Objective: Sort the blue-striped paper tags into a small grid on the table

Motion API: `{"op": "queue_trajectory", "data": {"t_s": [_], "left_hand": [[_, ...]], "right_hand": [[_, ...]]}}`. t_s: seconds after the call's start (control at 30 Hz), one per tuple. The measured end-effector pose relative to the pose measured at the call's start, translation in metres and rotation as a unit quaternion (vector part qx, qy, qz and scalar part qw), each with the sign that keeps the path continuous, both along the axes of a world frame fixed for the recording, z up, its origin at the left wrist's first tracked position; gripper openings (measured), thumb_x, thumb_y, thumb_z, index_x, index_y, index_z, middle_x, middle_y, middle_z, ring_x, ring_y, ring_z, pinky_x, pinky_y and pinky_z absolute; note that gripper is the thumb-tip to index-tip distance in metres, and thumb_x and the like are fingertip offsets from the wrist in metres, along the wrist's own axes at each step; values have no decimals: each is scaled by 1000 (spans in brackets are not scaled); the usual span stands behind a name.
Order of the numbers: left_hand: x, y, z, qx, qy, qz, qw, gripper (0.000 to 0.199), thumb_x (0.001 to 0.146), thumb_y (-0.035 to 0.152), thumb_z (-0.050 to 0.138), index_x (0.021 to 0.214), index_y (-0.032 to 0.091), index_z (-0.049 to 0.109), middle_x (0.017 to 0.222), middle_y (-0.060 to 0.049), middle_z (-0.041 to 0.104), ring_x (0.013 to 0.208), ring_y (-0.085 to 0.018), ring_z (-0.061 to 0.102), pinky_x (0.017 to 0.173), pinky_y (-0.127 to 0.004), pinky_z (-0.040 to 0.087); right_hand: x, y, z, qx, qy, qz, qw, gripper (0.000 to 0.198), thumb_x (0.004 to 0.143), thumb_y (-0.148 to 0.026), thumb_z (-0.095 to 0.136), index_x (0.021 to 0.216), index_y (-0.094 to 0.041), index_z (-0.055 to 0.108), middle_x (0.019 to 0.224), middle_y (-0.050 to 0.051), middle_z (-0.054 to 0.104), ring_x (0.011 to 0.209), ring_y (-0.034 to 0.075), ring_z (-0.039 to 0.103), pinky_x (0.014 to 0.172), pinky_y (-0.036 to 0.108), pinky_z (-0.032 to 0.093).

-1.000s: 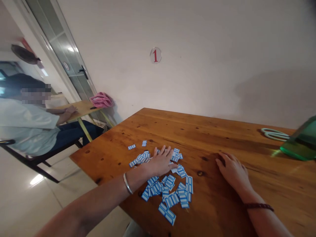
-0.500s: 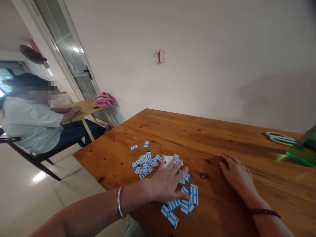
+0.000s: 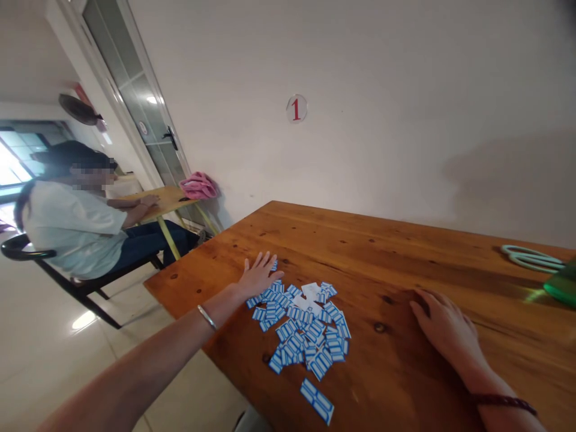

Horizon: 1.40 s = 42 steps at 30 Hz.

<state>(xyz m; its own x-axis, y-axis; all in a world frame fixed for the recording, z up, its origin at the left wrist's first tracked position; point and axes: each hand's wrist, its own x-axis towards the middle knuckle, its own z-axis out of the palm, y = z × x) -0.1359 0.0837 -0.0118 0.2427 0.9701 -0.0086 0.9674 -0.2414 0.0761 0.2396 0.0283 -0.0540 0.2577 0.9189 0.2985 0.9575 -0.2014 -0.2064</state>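
Note:
Many small white paper pieces with blue printed frames, like sticker labels, lie in a loose, overlapping heap on the wooden table. A few show plain white backs. My left hand lies with fingers spread at the heap's far left edge, partly covering a label near its fingertips. One larger label piece sits apart at the near side. My right hand rests palm down on the wood, right of the heap, fingers stretched out and holding nothing.
A coiled pale green cable and a green translucent object are at the right. Beyond the table's left edge, a person sits at a smaller table with a pink cloth. A wall stands behind.
My left hand has moved from over the middle of the heap to its far left edge. The labels are gathered closer together. My right hand stays resting on the table.

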Motion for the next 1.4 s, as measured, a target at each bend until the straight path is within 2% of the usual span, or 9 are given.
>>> {"op": "queue_trajectory", "data": {"t_s": [0.13, 0.37, 0.57, 0.73, 0.9, 1.0, 1.13, 1.27, 1.4], "left_hand": [[8, -14, -1, -18, 0, -73, 997, 64, 84, 57, 22, 136, 21, 21, 145, -10, 17, 133, -27, 8, 100, -60, 6], [62, -65, 1, -14, -17, -243, 970, 75, 76, 67, 22, 137, 25, 17, 146, -11, 16, 133, -32, 6, 99, -62, 2], [103, -79, 1, -37, -59, -316, 946, 76, 76, 68, 20, 137, 23, 16, 145, -13, 18, 133, -32, 6, 98, -63, 4], [89, -72, 18, 7, -87, -285, 955, 67, 81, 61, 20, 138, 26, 12, 146, -8, 16, 134, -27, 4, 101, -60, 2], [21, -39, 11, 22, -33, -51, 998, 67, 83, 59, 22, 137, 18, 22, 144, -15, 17, 133, -30, 8, 100, -60, 8], [2, -35, 1, -17, -24, -85, 996, 69, 82, 59, 23, 137, 17, 20, 144, -15, 18, 133, -27, 10, 103, -53, 9], [16, -55, 2, -80, -84, -209, 971, 69, 82, 60, 23, 138, 22, 13, 145, -10, 13, 133, -24, 9, 104, -52, 4], [45, -56, 21, -89, -262, -133, 952, 64, 84, 54, 27, 136, 18, 25, 143, -11, 22, 132, -23, 15, 106, -48, 9], [75, -35, 34, -42, -499, -74, 862, 49, 84, 42, 38, 120, 11, 48, 127, -13, 50, 118, -22, 45, 100, -38, 32]], "right_hand": [[0, 0, 0, -1, -1, 4, 1000, 42, 82, -37, 30, 111, -18, 54, 122, 8, 52, 112, 27, 46, 89, 47, 38], [1, 0, -1, -2, 1, -2, 1000, 41, 82, -36, 31, 111, -18, 54, 122, 9, 52, 112, 27, 46, 89, 46, 38], [0, -1, 0, -13, -7, 2, 1000, 43, 84, -36, 29, 115, -16, 51, 124, 10, 50, 112, 28, 46, 89, 46, 38], [2, -1, -3, -1, -6, 10, 1000, 44, 84, -36, 26, 114, -16, 51, 122, 11, 52, 112, 27, 47, 89, 46, 38], [-1, 1, -5, 6, -3, -3, 1000, 44, 83, -37, 25, 112, -19, 52, 123, 8, 51, 113, 26, 45, 89, 47, 38], [-3, 0, -3, 3, -5, -11, 1000, 45, 83, -36, 23, 112, -18, 52, 123, 9, 51, 115, 25, 44, 91, 46, 37], [-4, -1, 0, -17, -11, -4, 1000, 46, 83, -35, 24, 115, -16, 51, 126, 8, 50, 117, 25, 42, 92, 45, 36], [-7, -3, 3, -29, -22, -8, 999, 45, 84, -34, 23, 117, -16, 50, 127, 8, 48, 119, 25, 41, 93, 45, 36], [-12, -6, 6, -27, -31, -19, 999, 43, 85, -32, 24, 117, -19, 50, 128, 7, 48, 119, 24, 41, 94, 45, 35]]}}
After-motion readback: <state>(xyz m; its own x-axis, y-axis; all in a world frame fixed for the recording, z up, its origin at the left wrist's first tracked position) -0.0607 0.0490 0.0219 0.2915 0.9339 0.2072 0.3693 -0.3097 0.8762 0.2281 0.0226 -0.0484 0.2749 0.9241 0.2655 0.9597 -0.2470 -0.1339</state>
